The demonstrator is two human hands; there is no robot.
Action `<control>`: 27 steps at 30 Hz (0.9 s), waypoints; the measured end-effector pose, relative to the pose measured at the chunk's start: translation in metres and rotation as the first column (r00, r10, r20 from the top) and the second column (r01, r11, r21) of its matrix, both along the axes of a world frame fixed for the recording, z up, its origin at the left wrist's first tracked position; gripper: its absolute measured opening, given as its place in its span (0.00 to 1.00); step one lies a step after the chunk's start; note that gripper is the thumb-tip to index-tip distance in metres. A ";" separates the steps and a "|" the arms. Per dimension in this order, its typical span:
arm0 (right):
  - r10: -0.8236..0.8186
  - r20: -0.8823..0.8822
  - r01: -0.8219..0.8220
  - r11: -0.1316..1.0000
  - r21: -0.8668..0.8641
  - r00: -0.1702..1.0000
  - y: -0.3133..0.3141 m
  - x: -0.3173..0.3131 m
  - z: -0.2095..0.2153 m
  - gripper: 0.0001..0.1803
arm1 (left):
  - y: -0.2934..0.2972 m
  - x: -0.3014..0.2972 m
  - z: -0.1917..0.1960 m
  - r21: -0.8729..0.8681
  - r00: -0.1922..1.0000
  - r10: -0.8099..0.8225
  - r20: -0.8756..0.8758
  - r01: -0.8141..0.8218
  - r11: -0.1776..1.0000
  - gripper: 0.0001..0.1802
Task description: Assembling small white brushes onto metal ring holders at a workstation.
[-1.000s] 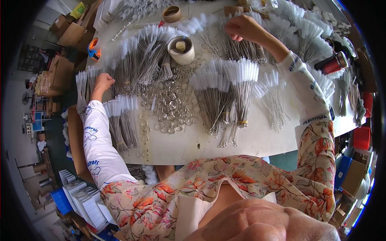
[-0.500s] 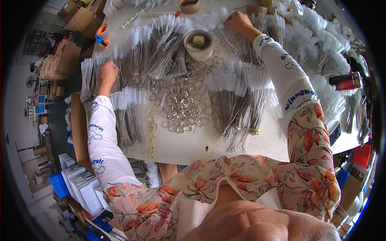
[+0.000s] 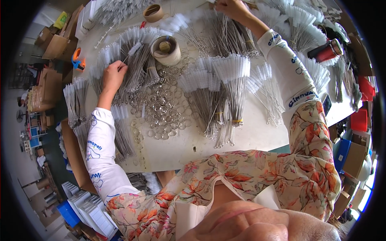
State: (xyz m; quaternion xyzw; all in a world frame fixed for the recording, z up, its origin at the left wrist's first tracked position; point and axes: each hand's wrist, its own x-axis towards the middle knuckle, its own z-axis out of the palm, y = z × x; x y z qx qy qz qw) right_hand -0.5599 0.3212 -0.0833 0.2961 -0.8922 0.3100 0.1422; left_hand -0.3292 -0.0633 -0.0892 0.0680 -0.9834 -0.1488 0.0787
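My left hand (image 3: 113, 76) is closed in a pinch over the brush bundles at the left of the table. From its fingertips a thin wire runs up to the white bristle head of a small tube brush (image 3: 134, 49). My right hand (image 3: 233, 9) reaches to the far edge of the view, its fingers curled; a bit of white shows by them, but what they hold is cut off. Below that hand lies a dark bundle of tube brushes (image 3: 231, 36). Closer to me are banded tube brushes (image 3: 233, 88) with white heads and looped wire ends.
Loose metal rings (image 3: 165, 108) are heaped mid-table beside a tape roll (image 3: 165, 51) with a ball-like thing inside. Another tape roll (image 3: 153, 13) stands farther back. An orange-and-blue tape dispenser (image 3: 78, 60) sits at the left edge, a dark red flask (image 3: 325, 51) at the right.
The whole view has shifted. My left hand has moved right, from the leftmost bundles to the taller ones, and a brush now shows at its fingertips. My right hand has reached farther away.
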 end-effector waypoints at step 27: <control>-0.392 0.471 0.603 0.638 -0.479 0.790 0.198 -0.034 -0.005 0.12 | 0.049 0.014 0.079 0.505 0.821 0.264 -0.506 0.033 0.862 0.12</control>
